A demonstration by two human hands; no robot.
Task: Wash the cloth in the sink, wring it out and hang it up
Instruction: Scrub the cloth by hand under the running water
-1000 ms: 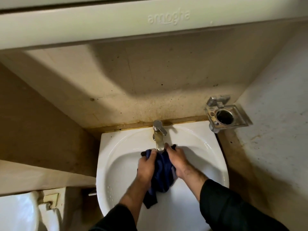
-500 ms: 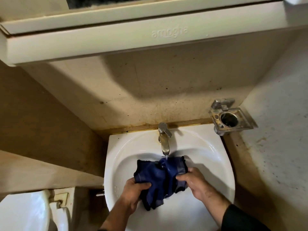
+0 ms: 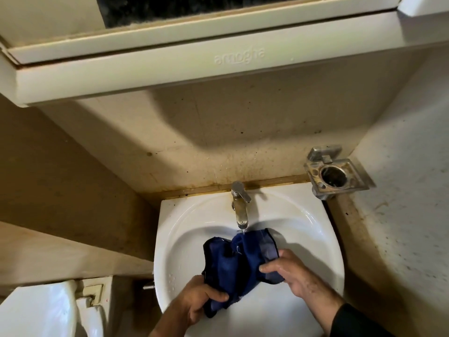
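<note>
Presently one dark blue cloth (image 3: pixel 239 261), wet and bunched, is hanging over one white sink (image 3: pixel 313 229) under one tap (image 3: pixel 239 207); the left hand (image 3: pixel 196 300) is gripping its lower end, the right hand (image 3: pixel 289 271) pinching its right edge.

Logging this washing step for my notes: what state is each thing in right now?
tap: running, thin stream falling onto the cloth
cloth: dark blue, bunched, held over the basin under the spout
sink: white, droplets on its left wall
left hand: gripping the cloth's lower end
right hand: gripping the cloth's right side
wall holder: metal, grimy, holding nothing
</note>
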